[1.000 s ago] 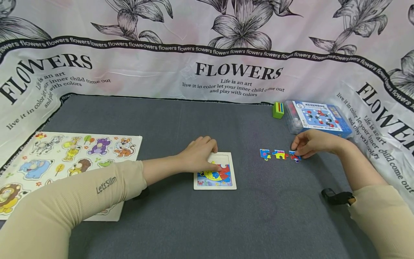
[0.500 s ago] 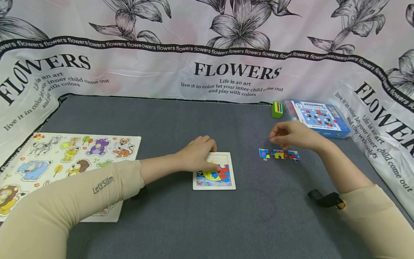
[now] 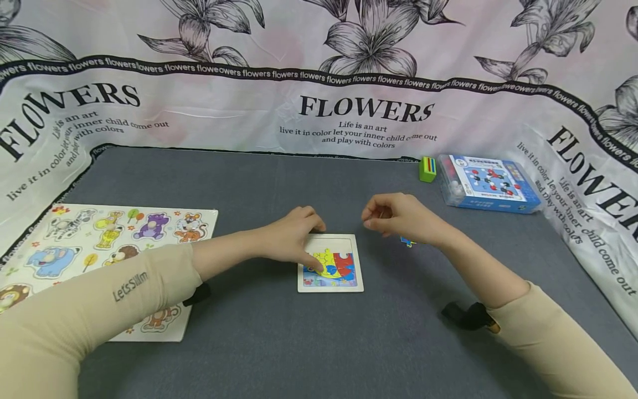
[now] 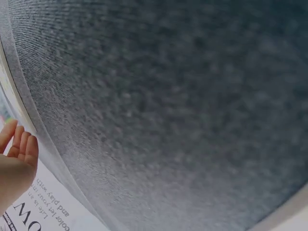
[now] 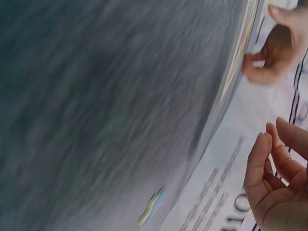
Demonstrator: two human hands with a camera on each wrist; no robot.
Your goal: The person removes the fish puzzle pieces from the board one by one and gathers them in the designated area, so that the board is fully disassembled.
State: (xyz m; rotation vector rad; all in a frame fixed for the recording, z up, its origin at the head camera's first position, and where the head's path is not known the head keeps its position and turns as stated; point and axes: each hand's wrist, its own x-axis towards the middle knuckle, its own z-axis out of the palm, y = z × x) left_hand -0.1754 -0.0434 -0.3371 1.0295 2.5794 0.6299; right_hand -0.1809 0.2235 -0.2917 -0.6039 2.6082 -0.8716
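Observation:
A small jigsaw puzzle in a pale wooden tray (image 3: 358,266) lies at mid-table; its yellow, red and blue pieces (image 3: 344,265) fill the near part, and a bare strip shows along the far side. My left hand (image 3: 288,237) is at the tray's left side, thumb over the picture, fingers near the far left corner. Just right of the tray, my right hand (image 3: 405,219) hovers with fingers loosely bent and nothing visible between them. One loose blue puzzle piece (image 3: 407,242) peeks out beneath it; the others are hidden by this hand. Colourful pieces (image 5: 151,209) appear blurred in the right wrist view.
A large white board with animal pictures (image 3: 75,221) lies at left, partly under my left sleeve. At back right stand a blue plastic case (image 3: 490,183) and a small green block (image 3: 427,169). A flower-printed cloth (image 3: 224,122) borders the table.
My right hand has left the rightmost loose piece and moved left towards the tray, now covering most of the loose pieces. My left hand has drawn back slightly to the left, uncovering more of the puzzle.

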